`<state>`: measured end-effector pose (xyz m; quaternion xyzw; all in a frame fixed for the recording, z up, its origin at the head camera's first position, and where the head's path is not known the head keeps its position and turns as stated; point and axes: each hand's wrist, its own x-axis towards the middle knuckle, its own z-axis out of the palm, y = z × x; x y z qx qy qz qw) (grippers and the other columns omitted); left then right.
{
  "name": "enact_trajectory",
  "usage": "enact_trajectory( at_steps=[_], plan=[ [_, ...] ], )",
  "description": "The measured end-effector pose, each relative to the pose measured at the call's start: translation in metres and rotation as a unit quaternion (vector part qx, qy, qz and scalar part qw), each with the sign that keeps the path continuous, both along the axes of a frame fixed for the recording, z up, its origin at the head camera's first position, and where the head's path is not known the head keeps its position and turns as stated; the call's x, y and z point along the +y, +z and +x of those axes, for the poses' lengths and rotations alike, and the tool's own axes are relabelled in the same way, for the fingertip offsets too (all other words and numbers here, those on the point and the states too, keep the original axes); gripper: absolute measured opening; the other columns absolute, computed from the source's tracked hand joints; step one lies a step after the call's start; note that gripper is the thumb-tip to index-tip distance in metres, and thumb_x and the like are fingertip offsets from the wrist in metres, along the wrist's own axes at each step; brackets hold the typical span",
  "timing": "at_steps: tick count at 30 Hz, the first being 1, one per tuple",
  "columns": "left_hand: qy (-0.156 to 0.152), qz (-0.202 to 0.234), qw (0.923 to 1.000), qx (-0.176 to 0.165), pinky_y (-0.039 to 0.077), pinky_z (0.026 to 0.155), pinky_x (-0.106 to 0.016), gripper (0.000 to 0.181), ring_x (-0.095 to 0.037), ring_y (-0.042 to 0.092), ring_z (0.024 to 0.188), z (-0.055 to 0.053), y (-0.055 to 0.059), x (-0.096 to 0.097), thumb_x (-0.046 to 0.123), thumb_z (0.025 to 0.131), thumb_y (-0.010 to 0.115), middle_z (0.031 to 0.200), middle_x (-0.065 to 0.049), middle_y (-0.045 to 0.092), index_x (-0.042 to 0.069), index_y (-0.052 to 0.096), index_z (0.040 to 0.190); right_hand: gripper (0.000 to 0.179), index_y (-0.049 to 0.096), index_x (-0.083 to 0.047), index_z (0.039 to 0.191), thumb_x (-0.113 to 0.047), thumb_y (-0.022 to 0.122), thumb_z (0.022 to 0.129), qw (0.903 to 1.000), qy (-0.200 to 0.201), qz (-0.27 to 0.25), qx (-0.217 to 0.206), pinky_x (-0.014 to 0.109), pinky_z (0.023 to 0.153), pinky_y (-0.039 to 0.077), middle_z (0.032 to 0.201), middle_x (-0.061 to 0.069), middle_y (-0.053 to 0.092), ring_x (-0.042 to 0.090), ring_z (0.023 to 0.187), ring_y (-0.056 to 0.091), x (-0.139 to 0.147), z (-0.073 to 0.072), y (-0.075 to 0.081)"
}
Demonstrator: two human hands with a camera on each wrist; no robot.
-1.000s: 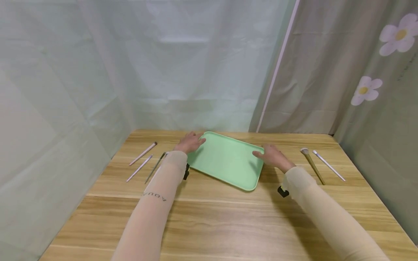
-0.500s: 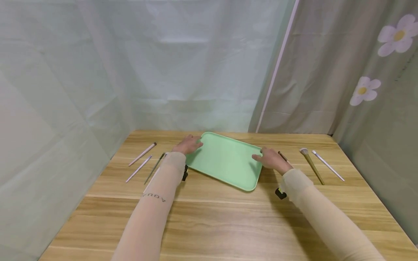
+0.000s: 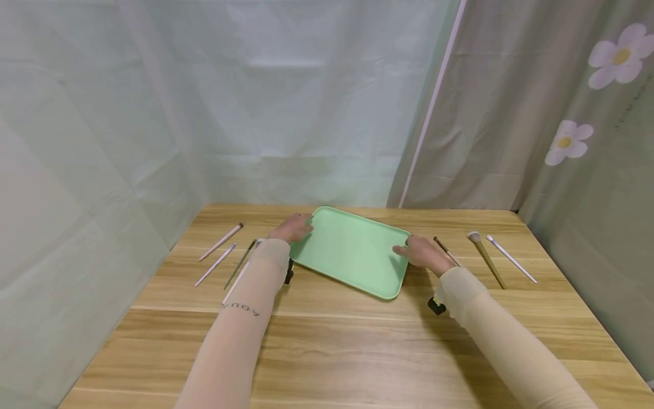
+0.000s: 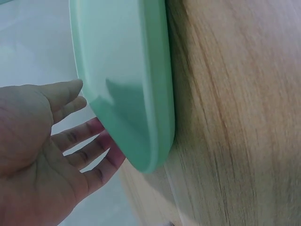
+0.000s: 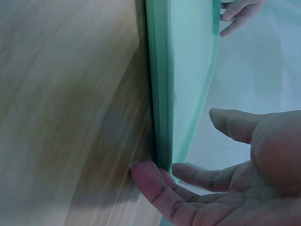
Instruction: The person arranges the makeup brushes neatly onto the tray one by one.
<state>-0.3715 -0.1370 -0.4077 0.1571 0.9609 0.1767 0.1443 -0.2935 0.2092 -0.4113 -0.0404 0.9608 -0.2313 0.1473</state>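
Taking the green tray (image 3: 352, 253) as our landmark, we begin well to its left, where a pink brush (image 3: 221, 242) and a lilac brush (image 3: 216, 265) lie slantwise on the wooden surface (image 3: 327, 352). Nearer the tray we find a dark green brush (image 3: 240, 264), then a pale brush (image 3: 233, 286) partly covered by the left sleeve (image 3: 232, 341).

At the tray's left short end, the left hand (image 3: 292, 228) touches the rim with its fingertips, its fingers extended and its grip not closed. The tray itself sits askew on the surface, its far left corner close to the back edge (we cannot tell whether it lies fully flat).

At the tray's far right corner, the right hand (image 3: 423, 251) has its fingers loosely bent against the edge and its thumb standing free, so this grip is not closed either. Just right of the tray, a dark brush (image 3: 446, 251) runs behind the wrist; farther right are a gold-handled brush (image 3: 486, 259) and a white brush (image 3: 512, 259).

We judge the step in hand to be positioning the tray from both ends. The next move, we think, calls for even pressure from both hands, keeping the right wrist off the dark brush.
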Motion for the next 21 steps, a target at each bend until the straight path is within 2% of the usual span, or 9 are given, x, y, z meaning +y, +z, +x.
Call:
enact_trajectory(
  at_steps=[3, 7, 10, 14, 21],
  plan=[
    [0.003, -0.003, 1.0000, 0.001, 0.020, 0.126, -0.056, 0.055, -0.041, 0.018, 0.156, -0.0004, -0.0004, 0.0011, 0.021, 0.114, 0.040, 0.168, -0.023, 0.025, 0.001, 0.027, 0.163, 0.044, 0.059, 0.007, 0.109, -0.037, 0.054, 0.109, 1.0000, -0.006, -0.005, -0.002, 0.034, 0.066, 0.046, 0.079, 0.009, 0.048, 0.021, 0.070, 0.050, -0.0021, 0.0000, 0.0003],
    [0.017, -0.007, 0.9998, 0.000, 0.021, 0.126, -0.054, 0.053, -0.040, 0.019, 0.156, -0.0002, -0.0011, 0.0020, 0.011, 0.112, 0.039, 0.168, -0.024, 0.025, 0.001, 0.028, 0.163, 0.034, 0.059, 0.003, 0.099, -0.029, 0.058, 0.108, 0.9998, -0.011, -0.006, -0.012, 0.028, 0.058, 0.041, 0.071, 0.004, 0.043, 0.016, 0.062, 0.044, -0.0038, -0.0014, -0.0014],
    [0.024, -0.016, 0.9996, 0.003, 0.022, 0.126, -0.052, 0.055, -0.039, 0.020, 0.156, -0.0011, -0.0025, 0.0020, -0.001, 0.109, 0.036, 0.168, -0.024, 0.025, 0.002, 0.030, 0.163, 0.022, 0.058, 0.003, 0.093, -0.016, 0.061, 0.104, 0.9999, -0.005, 0.001, -0.010, 0.027, 0.059, 0.041, 0.074, 0.006, 0.045, 0.018, 0.065, 0.046, -0.0033, -0.0027, -0.0037],
    [0.020, -0.031, 0.9992, 0.018, 0.026, 0.125, -0.049, 0.059, -0.039, 0.025, 0.154, -0.0041, -0.0053, 0.0023, -0.012, 0.103, 0.035, 0.165, -0.024, 0.031, 0.001, 0.034, 0.161, 0.006, 0.056, 0.005, 0.095, 0.000, 0.059, 0.094, 0.9999, 0.002, 0.010, 0.003, 0.029, 0.065, 0.043, 0.084, 0.013, 0.051, 0.025, 0.076, 0.051, -0.0020, -0.0041, -0.0056],
    [0.012, -0.039, 0.9986, 0.034, 0.029, 0.124, -0.048, 0.060, -0.040, 0.032, 0.151, -0.0077, -0.0096, 0.0026, -0.015, 0.101, 0.036, 0.162, -0.025, 0.037, -0.001, 0.037, 0.159, 0.011, 0.058, 0.007, 0.098, 0.004, 0.057, 0.087, 0.9999, -0.003, 0.011, 0.005, 0.031, 0.067, 0.044, 0.090, 0.019, 0.055, 0.027, 0.078, 0.052, -0.0014, -0.0050, -0.0064]
  ],
)
